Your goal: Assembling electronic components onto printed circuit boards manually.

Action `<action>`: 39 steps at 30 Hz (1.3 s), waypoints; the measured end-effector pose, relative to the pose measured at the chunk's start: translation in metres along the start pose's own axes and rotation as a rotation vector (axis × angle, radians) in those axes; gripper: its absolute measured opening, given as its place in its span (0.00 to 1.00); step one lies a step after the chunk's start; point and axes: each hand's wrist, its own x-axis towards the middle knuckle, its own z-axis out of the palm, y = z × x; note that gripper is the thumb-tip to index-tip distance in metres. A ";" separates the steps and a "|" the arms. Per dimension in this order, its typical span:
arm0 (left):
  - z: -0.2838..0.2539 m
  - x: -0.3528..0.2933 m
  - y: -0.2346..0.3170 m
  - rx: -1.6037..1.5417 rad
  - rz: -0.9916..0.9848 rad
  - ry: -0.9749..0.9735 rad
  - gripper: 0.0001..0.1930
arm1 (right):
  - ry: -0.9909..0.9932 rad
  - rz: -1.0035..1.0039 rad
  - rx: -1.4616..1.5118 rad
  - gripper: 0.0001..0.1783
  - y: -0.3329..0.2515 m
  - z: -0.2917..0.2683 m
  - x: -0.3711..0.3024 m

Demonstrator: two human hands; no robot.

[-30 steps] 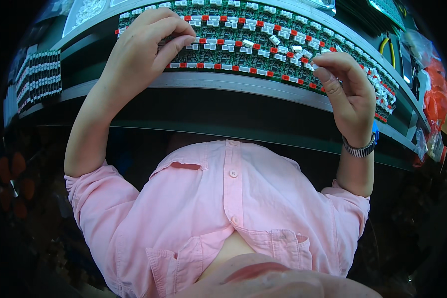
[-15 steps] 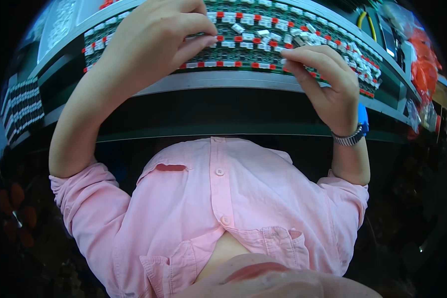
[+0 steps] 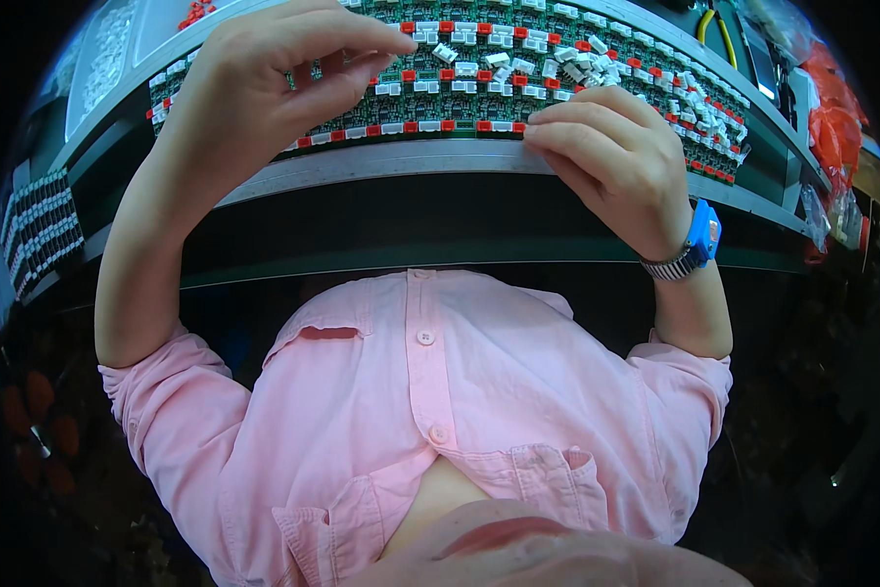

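My left hand point(image 3: 283, 73) hovers over the left part of the circuit boards point(image 3: 425, 106), its index finger stretched toward a white connector in an upper row. Its thumb sits lower, apart from that fingertip, and I see nothing between them. My right hand point(image 3: 616, 147) is at the boards' near edge, fingertips pressed together beside a red-and-white connector point(image 3: 502, 126). Whatever those fingers may pinch is hidden. Rows of red and white connectors line the green boards. Loose white connectors point(image 3: 582, 67) lie scattered on top, thickest toward the right.
A metal rail point(image 3: 401, 157) runs along the front. At the upper left are a tray of white parts point(image 3: 112, 59) and some red parts point(image 3: 197, 14). A board stack point(image 3: 41, 230) stands far left. Yellow-handled pliers point(image 3: 727, 37) and red plastic bags point(image 3: 836, 127) lie right.
My left hand has moved left and its fingertips have parted. My right hand has shifted left and slightly down, to the near row. The boards appear slightly further left in view.
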 end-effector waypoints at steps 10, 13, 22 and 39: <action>0.030 -0.054 0.067 -0.566 0.096 -0.802 0.09 | -0.056 0.156 -0.219 0.06 -0.007 0.022 0.070; 0.027 -0.053 0.062 -0.525 0.076 -0.798 0.09 | -0.001 0.171 -0.216 0.07 -0.003 0.027 0.066; -0.002 -0.011 0.014 -0.051 -0.026 -0.140 0.10 | 0.168 0.221 -0.175 0.11 -0.006 0.033 0.069; 0.007 0.034 0.026 0.371 -0.304 -0.459 0.02 | 0.300 0.576 0.668 0.07 -0.002 0.004 0.029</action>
